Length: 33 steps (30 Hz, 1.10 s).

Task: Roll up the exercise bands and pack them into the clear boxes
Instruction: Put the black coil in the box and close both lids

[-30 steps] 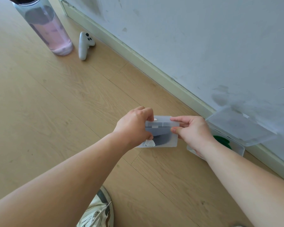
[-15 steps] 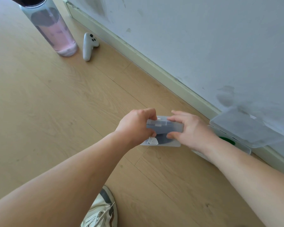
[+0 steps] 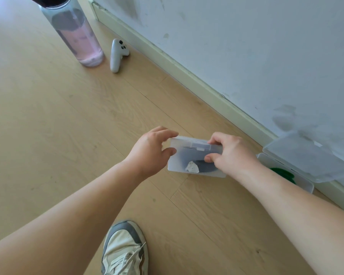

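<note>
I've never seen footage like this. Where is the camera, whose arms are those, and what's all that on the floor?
There is no machine here. A person wears one camera on the head, looking down, so the two bare arms are their own. The left hand and right hand grip the ends of a small clear box. Its lid looks closed, and a dark band shows through it. Below is a wooden floor, beside a wall. To the right stands a second clear box, lid raised, with a green band inside. Farther off are a water bottle holding pink liquid and a white controller. The person's shoe shows at the bottom.
</note>
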Available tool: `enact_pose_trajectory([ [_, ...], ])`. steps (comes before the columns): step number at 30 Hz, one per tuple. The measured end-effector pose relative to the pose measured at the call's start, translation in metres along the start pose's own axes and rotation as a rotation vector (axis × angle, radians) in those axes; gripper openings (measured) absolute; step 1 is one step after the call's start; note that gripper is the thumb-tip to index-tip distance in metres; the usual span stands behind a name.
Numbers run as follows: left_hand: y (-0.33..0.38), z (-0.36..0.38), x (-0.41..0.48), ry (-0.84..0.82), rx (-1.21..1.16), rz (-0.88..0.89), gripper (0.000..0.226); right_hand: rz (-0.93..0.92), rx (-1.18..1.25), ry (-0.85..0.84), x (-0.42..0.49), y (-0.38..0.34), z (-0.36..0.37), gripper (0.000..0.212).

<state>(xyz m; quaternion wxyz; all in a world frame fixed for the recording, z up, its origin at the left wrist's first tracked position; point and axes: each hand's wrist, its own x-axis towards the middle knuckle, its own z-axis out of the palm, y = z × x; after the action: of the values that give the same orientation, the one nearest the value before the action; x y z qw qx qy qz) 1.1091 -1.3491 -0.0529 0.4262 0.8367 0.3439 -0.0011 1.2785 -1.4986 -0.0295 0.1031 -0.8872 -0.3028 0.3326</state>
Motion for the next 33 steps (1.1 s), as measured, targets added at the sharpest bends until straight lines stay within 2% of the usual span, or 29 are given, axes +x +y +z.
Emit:
enact_pose_trajectory([
  [4, 0.003, 0.0, 0.003, -0.024, -0.281, -0.207, 0.031, -0.048, -0.234, -0.068, 0.002, -0.012, -0.004, 0.035],
  [6, 0.002, 0.0, 0.007, -0.029, -0.322, -0.237, 0.031, -0.095, -0.295, -0.138, 0.0, -0.017, -0.003, 0.06],
  [12, 0.0, 0.006, 0.003, 0.028, -0.408, -0.273, 0.032, -0.093, -0.162, -0.187, 0.0, -0.021, -0.004, 0.069],
  [15, 0.0, -0.003, 0.007, -0.031, -0.333, -0.251, 0.028, -0.085, -0.16, -0.201, -0.001, -0.023, -0.004, 0.068],
  [20, 0.005, -0.024, 0.021, -0.22, -0.263, -0.26, 0.025, -0.091, -0.195, -0.211, 0.0, -0.025, -0.003, 0.071],
  [24, 0.003, -0.024, 0.024, -0.214, -0.157, -0.197, 0.025, -0.107, -0.205, -0.216, 0.003, -0.024, -0.004, 0.072],
  [31, 0.003, -0.014, 0.017, -0.129, -0.133, -0.136, 0.021, -0.121, -0.145, -0.179, 0.005, -0.01, 0.001, 0.067],
  [33, 0.006, -0.011, 0.015, -0.148, -0.052, -0.079, 0.023, -0.128, -0.13, -0.168, 0.005, -0.005, 0.002, 0.067],
])
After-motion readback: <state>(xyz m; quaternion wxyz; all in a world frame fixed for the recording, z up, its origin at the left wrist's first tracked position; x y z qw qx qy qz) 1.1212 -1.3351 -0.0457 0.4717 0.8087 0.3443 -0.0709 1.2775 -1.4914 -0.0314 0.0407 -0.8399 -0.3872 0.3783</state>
